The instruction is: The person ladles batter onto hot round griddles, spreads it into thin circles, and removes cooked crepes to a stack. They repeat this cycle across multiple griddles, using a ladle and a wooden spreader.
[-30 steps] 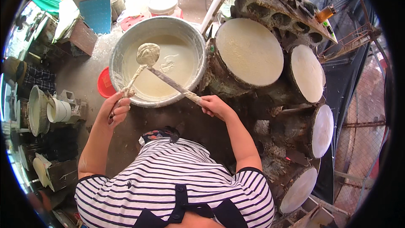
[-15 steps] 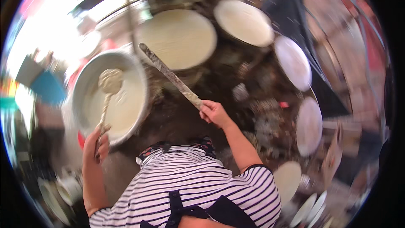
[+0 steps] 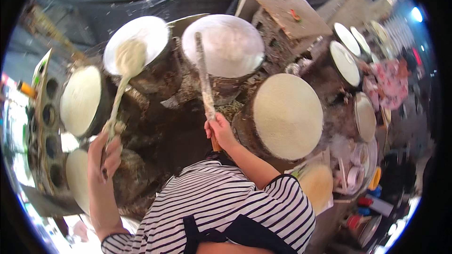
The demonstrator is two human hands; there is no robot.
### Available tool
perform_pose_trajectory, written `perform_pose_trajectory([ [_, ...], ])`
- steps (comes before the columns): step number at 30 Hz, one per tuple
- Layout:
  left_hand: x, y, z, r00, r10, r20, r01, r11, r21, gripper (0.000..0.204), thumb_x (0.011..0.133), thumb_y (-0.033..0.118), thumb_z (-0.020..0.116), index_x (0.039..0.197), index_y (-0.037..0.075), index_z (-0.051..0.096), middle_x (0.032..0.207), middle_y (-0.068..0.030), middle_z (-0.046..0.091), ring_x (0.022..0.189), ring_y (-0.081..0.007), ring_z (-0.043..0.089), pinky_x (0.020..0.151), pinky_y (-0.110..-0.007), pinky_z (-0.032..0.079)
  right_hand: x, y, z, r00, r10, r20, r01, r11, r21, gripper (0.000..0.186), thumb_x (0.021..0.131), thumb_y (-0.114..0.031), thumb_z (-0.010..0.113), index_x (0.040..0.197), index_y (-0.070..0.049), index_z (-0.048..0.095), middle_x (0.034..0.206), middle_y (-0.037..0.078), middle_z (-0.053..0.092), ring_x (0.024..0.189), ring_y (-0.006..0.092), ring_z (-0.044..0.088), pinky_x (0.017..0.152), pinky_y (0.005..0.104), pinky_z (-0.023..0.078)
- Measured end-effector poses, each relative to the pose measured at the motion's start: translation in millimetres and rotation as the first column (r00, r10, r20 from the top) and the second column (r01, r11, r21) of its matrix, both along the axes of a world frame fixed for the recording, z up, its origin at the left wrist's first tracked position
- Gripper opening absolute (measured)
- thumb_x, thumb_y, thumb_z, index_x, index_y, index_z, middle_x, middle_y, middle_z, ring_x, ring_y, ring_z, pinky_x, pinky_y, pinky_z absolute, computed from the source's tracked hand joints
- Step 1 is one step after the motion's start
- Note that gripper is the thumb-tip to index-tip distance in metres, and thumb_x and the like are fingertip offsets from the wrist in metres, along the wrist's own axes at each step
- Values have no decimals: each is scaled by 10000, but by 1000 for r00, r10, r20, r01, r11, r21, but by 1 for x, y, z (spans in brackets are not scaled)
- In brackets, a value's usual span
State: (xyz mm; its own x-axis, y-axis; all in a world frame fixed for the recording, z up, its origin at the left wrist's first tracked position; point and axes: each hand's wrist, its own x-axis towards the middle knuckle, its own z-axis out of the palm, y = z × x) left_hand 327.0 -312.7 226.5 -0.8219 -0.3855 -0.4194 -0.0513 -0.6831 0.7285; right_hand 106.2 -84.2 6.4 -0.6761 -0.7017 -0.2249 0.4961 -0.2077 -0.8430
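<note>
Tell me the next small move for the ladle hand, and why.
Probably tip the ladle to pour: the left hand holds it, heaped with pale batter, right over the white steamer top, while the right hand keeps the long spatula across the neighbouring top.

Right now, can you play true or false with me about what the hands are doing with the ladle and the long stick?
1. The left hand holds a ladle full of pale batter. True.
2. The ladle's bowl hangs over a round white steamer top. True.
3. The right hand is empty. False: it grips a long flat stick by its lower end.
4. The stick's far end reaches over another white round top. True.
5. The person wears a plain red shirt. False: the shirt is striped black and white.
6. The big round top beside the right hand is bright green. False: it is a pale cream colour.
</note>
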Motion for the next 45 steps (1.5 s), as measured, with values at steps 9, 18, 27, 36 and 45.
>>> perform_pose_trajectory([
  [9,-330,-14,-45,733,-681,10,680,732,31,195,949,219,386,1006,44,452,641,37,369,404,-28,293,298,-175,233,-30,45,-2,845,-534,17,525,835,166,119,943,-131,414,1023,-46,431,822,63,559,517,112,528,423,246,449],
  [18,-421,-6,-153,524,-758,389,783,249,-570,234,900,272,480,866,41,499,594,-37,476,367,-134,451,302,-276,341,1,-39,-16,649,-760,-15,745,633,210,123,930,-107,418,1024,-36,455,778,57,552,454,87,479,371,229,402],
  [27,-431,-33,-209,733,-628,260,53,-329,-943,265,856,231,544,1044,44,528,714,-158,571,688,-338,603,606,-414,483,-38,-95,-11,523,-822,-227,828,426,365,175,889,-81,447,1031,14,487,867,89,465,473,122,504,379,260,411],
  [36,-448,-57,-197,790,-523,320,-4,-526,-850,458,843,227,566,1264,92,444,876,-158,578,740,-346,604,647,-434,492,-86,-127,-63,421,-603,-677,901,190,391,201,833,-34,453,1018,27,503,924,173,460,632,262,538,526,353,449],
  [45,-462,-81,-207,831,-481,281,46,-443,-895,468,847,236,564,1279,102,441,907,-158,588,783,-334,606,658,-419,496,-102,-130,-40,391,-437,-810,914,81,398,270,816,-19,477,1080,37,484,1005,263,448,905,426,495,816,448,423],
])
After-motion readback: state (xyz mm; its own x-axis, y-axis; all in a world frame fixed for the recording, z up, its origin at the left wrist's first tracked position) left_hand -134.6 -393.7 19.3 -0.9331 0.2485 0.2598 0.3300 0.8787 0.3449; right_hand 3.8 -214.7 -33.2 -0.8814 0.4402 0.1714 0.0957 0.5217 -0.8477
